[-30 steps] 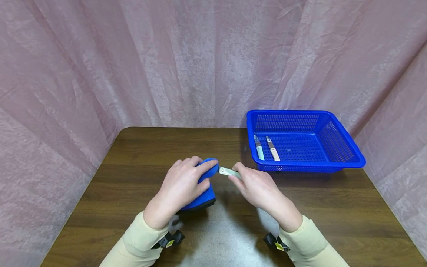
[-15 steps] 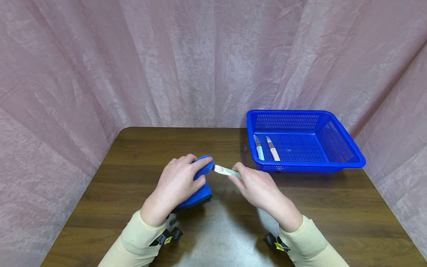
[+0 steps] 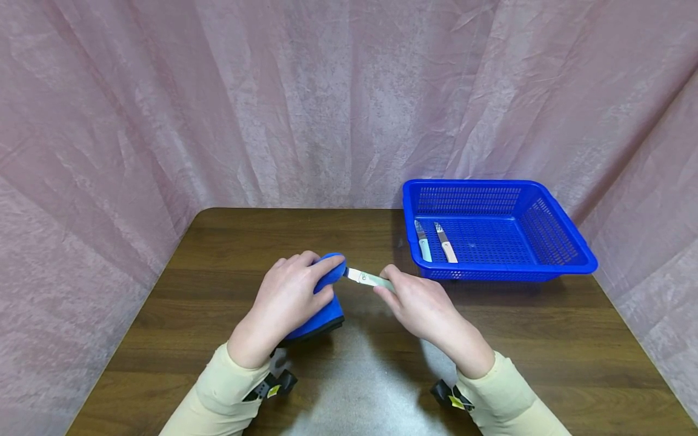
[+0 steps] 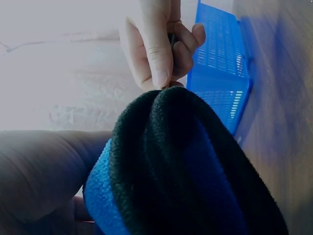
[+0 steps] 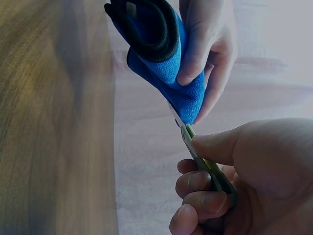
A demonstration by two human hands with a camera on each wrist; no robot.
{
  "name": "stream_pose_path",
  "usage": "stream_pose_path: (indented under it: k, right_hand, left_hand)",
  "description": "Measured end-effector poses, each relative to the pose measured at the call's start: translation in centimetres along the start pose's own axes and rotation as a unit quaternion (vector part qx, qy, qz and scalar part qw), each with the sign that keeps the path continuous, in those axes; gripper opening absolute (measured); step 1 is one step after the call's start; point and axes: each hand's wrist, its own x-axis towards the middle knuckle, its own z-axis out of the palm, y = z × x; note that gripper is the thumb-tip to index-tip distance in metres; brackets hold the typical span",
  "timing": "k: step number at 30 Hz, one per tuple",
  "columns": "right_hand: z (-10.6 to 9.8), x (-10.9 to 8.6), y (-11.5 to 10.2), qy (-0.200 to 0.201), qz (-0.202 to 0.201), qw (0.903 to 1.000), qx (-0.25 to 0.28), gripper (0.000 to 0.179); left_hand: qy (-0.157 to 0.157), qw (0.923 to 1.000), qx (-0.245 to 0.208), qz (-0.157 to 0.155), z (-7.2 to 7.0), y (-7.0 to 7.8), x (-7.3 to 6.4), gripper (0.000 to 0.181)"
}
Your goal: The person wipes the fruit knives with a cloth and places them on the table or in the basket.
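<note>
My left hand [image 3: 289, 293] pinches a folded blue cloth [image 3: 323, 318] with dark edging, its fold wrapped over the blade of a knife. In my right hand [image 3: 422, 306] is the pale green handle of that folding knife [image 3: 368, 279], which points left into the cloth. Only the base of the blade shows; the tip is hidden. The right wrist view shows thumb and curled fingers around the knife handle [image 5: 199, 157], with the cloth [image 5: 168, 73] just beyond. Seen from the left wrist, the cloth [image 4: 161, 161] hides most of the knife.
A blue plastic basket [image 3: 501, 268] stands at the back right of the wooden table [image 3: 229, 242]. Inside at its left lie a knife with a pale blue-white handle [image 3: 425, 249] and another with a cream handle [image 3: 449, 251]. Pink curtains [image 3: 327, 109] hang behind the table.
My left hand and the cloth have slid left along the blade, away from the handle, so more of the blade shows. My right hand and the knife stay in place.
</note>
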Motion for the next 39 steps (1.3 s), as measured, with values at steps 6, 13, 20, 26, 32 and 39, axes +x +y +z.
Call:
stream_pose_path:
  k: [6, 13, 20, 26, 32, 39]
  right_hand:
    - [-0.04, 0.03, -0.03, -0.002, 0.000, 1.0000, 0.001, 0.016]
    - [-0.08, 0.03, -0.05, 0.002, -0.003, 1.0000, 0.002, 0.016]
    - [-0.15, 0.02, -0.02, 0.000, 0.003, 1.0000, 0.002, 0.016]
    - [-0.14, 0.04, -0.01, 0.000, 0.004, 1.0000, 0.000, 0.016]
    - [-0.13, 0.03, 0.05, 0.001, 0.006, 1.0000, 0.003, 0.016]
    - [-0.17, 0.00, 0.04, 0.004, 0.002, 1.0000, 0.003, 0.017]
  left_hand:
    - [-0.004, 1.0000, 0.000, -0.006, -0.12, -0.10, -0.01, 0.050]
    - [0.001, 1.0000, -0.004, -0.008, -0.23, -0.13, -0.03, 0.050]
    - [0.009, 0.9999, -0.004, -0.004, -0.32, -0.09, -0.04, 0.050]
    - [0.017, 0.9998, -0.005, -0.003, -0.45, -0.17, -0.01, 0.051]
    - [0.018, 0.9997, -0.007, -0.011, -0.66, -0.40, 0.02, 0.051]
    - [0.021, 0.9997, -0.009, -0.004, -0.65, -0.13, 0.03, 0.050]
